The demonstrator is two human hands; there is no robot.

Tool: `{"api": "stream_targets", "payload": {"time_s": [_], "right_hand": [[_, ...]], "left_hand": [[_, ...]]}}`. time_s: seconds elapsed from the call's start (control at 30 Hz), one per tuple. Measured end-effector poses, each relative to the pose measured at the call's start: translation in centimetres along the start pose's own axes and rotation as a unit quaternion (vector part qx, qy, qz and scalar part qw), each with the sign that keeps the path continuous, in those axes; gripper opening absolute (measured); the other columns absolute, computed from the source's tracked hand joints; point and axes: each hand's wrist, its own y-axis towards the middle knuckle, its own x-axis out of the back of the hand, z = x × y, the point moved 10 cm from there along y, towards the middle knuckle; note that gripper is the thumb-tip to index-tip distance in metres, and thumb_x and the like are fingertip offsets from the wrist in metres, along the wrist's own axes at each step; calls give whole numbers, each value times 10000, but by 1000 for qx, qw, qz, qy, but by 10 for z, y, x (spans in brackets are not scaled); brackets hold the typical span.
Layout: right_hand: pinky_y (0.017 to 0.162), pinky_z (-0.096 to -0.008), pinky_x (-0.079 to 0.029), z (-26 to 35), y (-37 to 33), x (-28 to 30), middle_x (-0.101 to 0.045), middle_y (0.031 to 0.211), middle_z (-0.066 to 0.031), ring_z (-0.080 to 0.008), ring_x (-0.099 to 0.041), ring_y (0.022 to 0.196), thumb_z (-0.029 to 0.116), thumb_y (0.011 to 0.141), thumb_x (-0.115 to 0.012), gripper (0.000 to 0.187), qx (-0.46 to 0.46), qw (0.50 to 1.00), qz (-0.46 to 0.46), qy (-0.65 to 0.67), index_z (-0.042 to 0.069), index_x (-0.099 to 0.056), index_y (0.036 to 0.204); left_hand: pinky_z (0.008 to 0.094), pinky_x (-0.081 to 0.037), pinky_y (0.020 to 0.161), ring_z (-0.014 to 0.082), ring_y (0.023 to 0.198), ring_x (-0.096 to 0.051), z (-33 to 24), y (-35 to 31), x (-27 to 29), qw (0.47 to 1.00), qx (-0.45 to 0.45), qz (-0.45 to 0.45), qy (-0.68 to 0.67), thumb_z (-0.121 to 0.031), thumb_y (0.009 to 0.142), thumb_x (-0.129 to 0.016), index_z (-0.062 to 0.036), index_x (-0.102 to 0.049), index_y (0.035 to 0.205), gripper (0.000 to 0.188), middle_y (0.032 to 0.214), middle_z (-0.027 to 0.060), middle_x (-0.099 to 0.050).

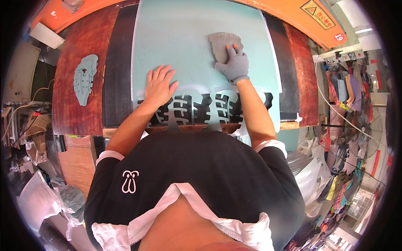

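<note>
A pale green sheet lies in front of me, its near edge cut through with several openwork holes. My left hand is bare and rests flat on the sheet, fingers spread, holding nothing. My right hand wears a grey glove with bare fingertips showing. It is closed on the near right side of a grey, wavy-edged cutting die, thumb at its near edge and fingertips on top. The die sits on or just above the sheet's far right part; which one I cannot tell. Its underside is hidden.
Cut pale green pieces lie stacked on the reddish board at the left. Black strips flank the sheet. An orange machine body spans the far side. Plastic bags and coloured scraps stand to the right.
</note>
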Motion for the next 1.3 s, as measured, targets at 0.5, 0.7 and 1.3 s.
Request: {"api": "stream_targets", "payload": {"time_s": [0.5,0.7,1.3], "right_hand": [[888,-415,-448,7,2,13,-497,1256,-144,-377,-490,1054,413,543,-721,683,55,998,-35,15,114,-591,1143],[908,-409,-447,6,9,12,-422,1345,-160,-385,-488,1097,480,568,-714,814,7,999,-6,-31,91,-513,1255],[868,-391,-467,3,11,19,-487,1269,-143,-347,-528,1023,483,567,-724,773,-47,999,-5,8,75,-557,1203]], "left_hand": [[530,-233,1039,316,1249,-368,-4,4,6,1000,7,18,-12,-286,825,-605,-65,-533,1197,438,1310,112,-458],[526,-246,1031,311,1241,-379,-4,4,8,1000,3,6,-12,-280,820,-613,-64,-539,1189,434,1301,110,-465],[516,-244,1037,304,1249,-375,-3,10,8,1000,14,6,-13,-291,807,-620,-72,-559,1179,436,1294,105,-479]]}}
